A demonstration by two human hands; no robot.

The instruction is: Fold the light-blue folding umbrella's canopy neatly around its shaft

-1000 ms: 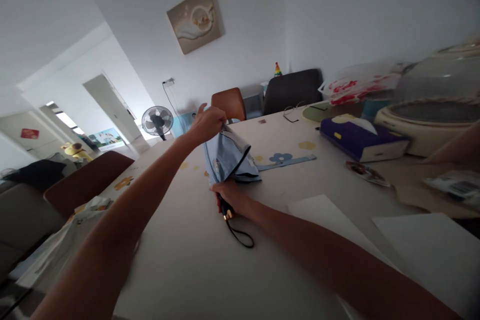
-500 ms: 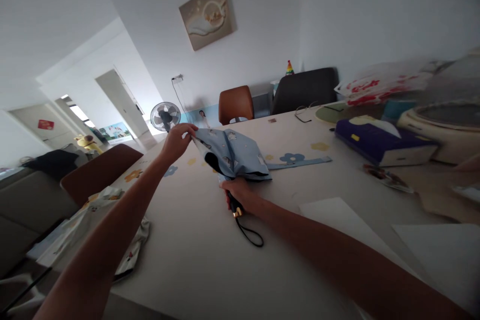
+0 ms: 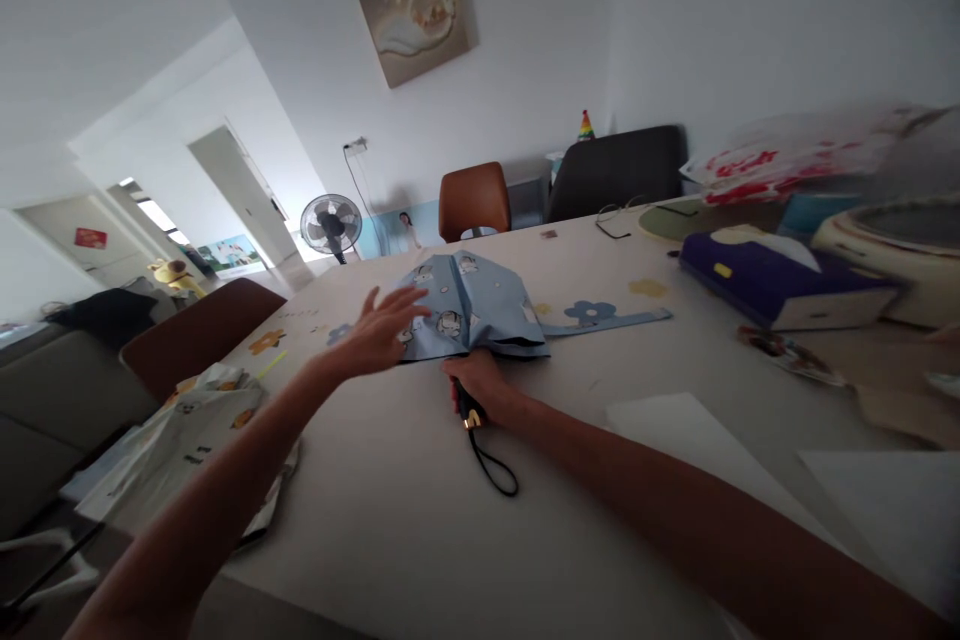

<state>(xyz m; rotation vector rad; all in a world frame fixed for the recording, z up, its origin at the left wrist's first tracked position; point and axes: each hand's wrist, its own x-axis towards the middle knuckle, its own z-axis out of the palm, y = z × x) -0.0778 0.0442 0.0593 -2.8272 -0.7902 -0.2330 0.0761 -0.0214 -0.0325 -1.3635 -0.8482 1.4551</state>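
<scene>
A folded light-blue umbrella (image 3: 480,305) with small cartoon prints lies on the white table (image 3: 420,520). My right hand (image 3: 480,382) is closed round its black handle, whose wrist loop (image 3: 495,468) trails toward me. My left hand (image 3: 382,330) is open, fingers spread, lying flat against the left flap of the canopy. A blue strap (image 3: 607,322) from the umbrella stretches out to the right on the table.
A purple tissue box (image 3: 772,280), a cream cooker (image 3: 900,240), packets and white sheets (image 3: 675,425) lie at the right. Glasses (image 3: 619,220) sit at the far edge. A plastic bag (image 3: 187,430) hangs off the left edge by a brown chair (image 3: 195,330). Two chairs and a fan stand beyond.
My left hand let go of the canopy edge it held up and now lies open and flat on the fabric. The canopy has dropped onto the table. My right hand kept its grip.
</scene>
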